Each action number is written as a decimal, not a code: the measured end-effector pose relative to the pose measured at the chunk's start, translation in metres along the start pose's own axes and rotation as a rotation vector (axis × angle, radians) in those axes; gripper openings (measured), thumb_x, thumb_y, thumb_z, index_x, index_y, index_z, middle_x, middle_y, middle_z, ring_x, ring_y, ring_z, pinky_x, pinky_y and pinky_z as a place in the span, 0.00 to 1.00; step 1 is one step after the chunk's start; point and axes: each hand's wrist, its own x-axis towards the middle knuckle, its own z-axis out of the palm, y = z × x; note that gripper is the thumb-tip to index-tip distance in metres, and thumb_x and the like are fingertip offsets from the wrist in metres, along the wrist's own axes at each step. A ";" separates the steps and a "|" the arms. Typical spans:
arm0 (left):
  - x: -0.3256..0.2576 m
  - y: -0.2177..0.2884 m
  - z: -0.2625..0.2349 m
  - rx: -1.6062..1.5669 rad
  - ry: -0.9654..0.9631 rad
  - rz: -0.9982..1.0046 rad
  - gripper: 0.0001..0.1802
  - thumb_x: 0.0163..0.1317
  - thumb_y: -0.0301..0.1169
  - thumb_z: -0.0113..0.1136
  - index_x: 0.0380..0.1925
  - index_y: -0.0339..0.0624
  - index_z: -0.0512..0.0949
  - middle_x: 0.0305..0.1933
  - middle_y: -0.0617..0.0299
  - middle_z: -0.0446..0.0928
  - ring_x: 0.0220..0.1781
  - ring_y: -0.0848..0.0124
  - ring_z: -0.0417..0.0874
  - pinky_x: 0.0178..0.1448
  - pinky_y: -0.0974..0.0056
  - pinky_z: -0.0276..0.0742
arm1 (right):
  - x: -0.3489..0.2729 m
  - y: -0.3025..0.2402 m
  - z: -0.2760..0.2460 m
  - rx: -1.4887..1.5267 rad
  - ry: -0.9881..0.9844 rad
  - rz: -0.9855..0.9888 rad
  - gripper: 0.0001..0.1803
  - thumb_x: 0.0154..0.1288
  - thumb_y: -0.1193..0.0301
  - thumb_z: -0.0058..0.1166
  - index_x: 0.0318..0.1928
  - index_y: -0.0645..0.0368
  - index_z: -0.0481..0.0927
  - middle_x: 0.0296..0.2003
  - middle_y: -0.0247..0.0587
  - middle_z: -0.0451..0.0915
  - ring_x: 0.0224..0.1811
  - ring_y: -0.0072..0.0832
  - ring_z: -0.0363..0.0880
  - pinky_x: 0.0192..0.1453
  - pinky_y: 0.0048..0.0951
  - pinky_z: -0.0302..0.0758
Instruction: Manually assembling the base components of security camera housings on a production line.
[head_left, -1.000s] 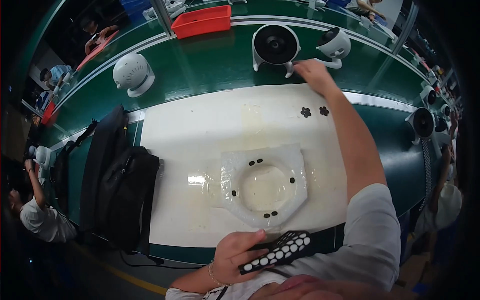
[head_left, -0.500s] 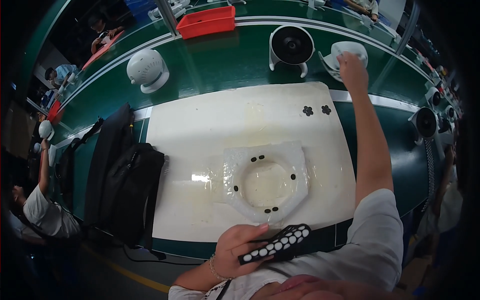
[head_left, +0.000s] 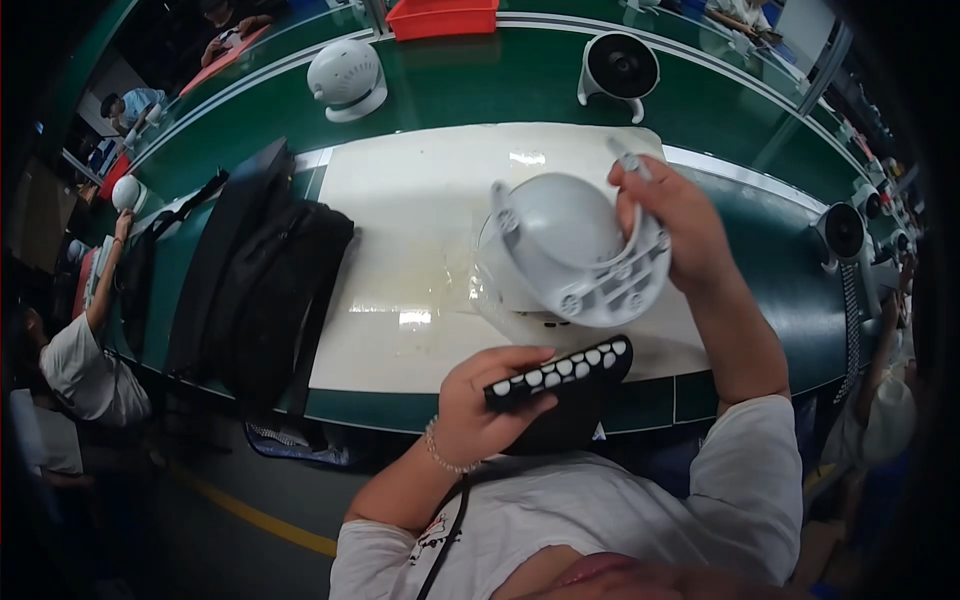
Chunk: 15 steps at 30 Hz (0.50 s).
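Bench (head_left: pixel 520 80): green, overlaid by a pale sheet (head_left: pixel 400 235), perhaps so that its surface is spared.
Black bag (head_left: pixel 275 290): laid at left, where the middle is left unobstructed.
White unit (head_left: pixel 570 220): held tilted over the right part of the sheet, its ribbed base exposed; contact with the padded ring (head_left: pixel 500 318), partly hidden beneath, cannot be told.
Right hand (head_left: pixel 680 215): curled round the unit's curved stand, apparently used as a handle.
Left hand (head_left: pixel 490 400): narrowed on a dotted black strip (head_left: pixel 565 372) at the near edge, gripped by its left end, so the white dots are left uncovered.
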 end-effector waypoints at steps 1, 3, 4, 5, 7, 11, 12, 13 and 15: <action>-0.001 -0.001 0.000 -0.009 0.014 0.010 0.13 0.42 0.22 0.66 0.30 0.34 0.77 0.43 0.55 0.77 0.38 0.65 0.79 0.43 0.68 0.73 | -0.002 0.005 0.003 -0.085 -0.012 0.080 0.15 0.64 0.64 0.44 0.43 0.63 0.70 0.22 0.28 0.73 0.28 0.13 0.69 0.35 0.13 0.65; -0.004 -0.001 0.000 -0.098 0.028 -0.037 0.13 0.43 0.21 0.65 0.31 0.33 0.77 0.43 0.55 0.77 0.39 0.66 0.78 0.44 0.69 0.72 | -0.006 0.009 -0.002 -0.178 0.013 0.049 0.16 0.65 0.63 0.44 0.46 0.63 0.69 0.26 0.30 0.73 0.31 0.14 0.68 0.38 0.14 0.64; -0.004 -0.001 0.000 -0.126 0.032 -0.041 0.12 0.43 0.21 0.65 0.31 0.33 0.77 0.43 0.55 0.77 0.39 0.67 0.78 0.44 0.70 0.72 | -0.007 0.012 -0.003 -0.270 0.043 0.010 0.18 0.65 0.62 0.44 0.48 0.62 0.68 0.30 0.31 0.74 0.35 0.15 0.68 0.41 0.15 0.63; -0.005 -0.004 0.000 -0.174 0.037 -0.038 0.13 0.44 0.20 0.64 0.33 0.33 0.76 0.42 0.56 0.77 0.40 0.69 0.78 0.44 0.70 0.71 | -0.013 0.019 -0.001 -0.397 0.145 -0.212 0.23 0.62 0.59 0.47 0.51 0.61 0.65 0.39 0.36 0.72 0.41 0.22 0.68 0.47 0.21 0.63; -0.006 -0.002 0.002 -0.224 0.046 -0.057 0.14 0.45 0.20 0.64 0.35 0.32 0.76 0.42 0.56 0.77 0.40 0.70 0.78 0.44 0.70 0.71 | -0.032 0.010 -0.002 -0.970 0.252 -0.605 0.29 0.57 0.57 0.54 0.53 0.61 0.63 0.44 0.39 0.70 0.44 0.30 0.69 0.51 0.27 0.61; -0.012 -0.007 0.003 -0.346 0.123 -0.072 0.16 0.46 0.20 0.63 0.38 0.31 0.75 0.40 0.55 0.77 0.40 0.72 0.77 0.45 0.71 0.71 | -0.059 -0.019 0.024 -1.164 -0.186 -0.820 0.27 0.43 0.56 0.64 0.44 0.52 0.73 0.41 0.33 0.74 0.49 0.32 0.69 0.53 0.34 0.57; -0.011 -0.007 0.000 -0.303 0.099 -0.038 0.16 0.47 0.21 0.63 0.39 0.31 0.74 0.40 0.55 0.76 0.41 0.71 0.77 0.45 0.70 0.71 | -0.064 -0.022 0.030 -1.218 -0.316 -0.727 0.25 0.41 0.56 0.65 0.41 0.50 0.75 0.40 0.31 0.75 0.48 0.31 0.69 0.53 0.34 0.56; -0.011 -0.007 0.000 -0.304 0.097 -0.040 0.16 0.47 0.21 0.63 0.39 0.31 0.74 0.40 0.55 0.76 0.41 0.71 0.77 0.45 0.70 0.71 | -0.065 -0.017 0.034 -1.196 -0.331 -0.688 0.20 0.41 0.61 0.65 0.38 0.50 0.77 0.38 0.29 0.75 0.46 0.30 0.70 0.52 0.33 0.56; -0.010 -0.007 0.002 -0.348 0.114 -0.020 0.18 0.46 0.21 0.63 0.39 0.32 0.74 0.40 0.54 0.76 0.40 0.71 0.77 0.45 0.70 0.71 | -0.067 -0.014 0.034 -1.175 -0.328 -0.677 0.19 0.42 0.63 0.64 0.37 0.50 0.77 0.36 0.29 0.75 0.44 0.30 0.70 0.51 0.33 0.57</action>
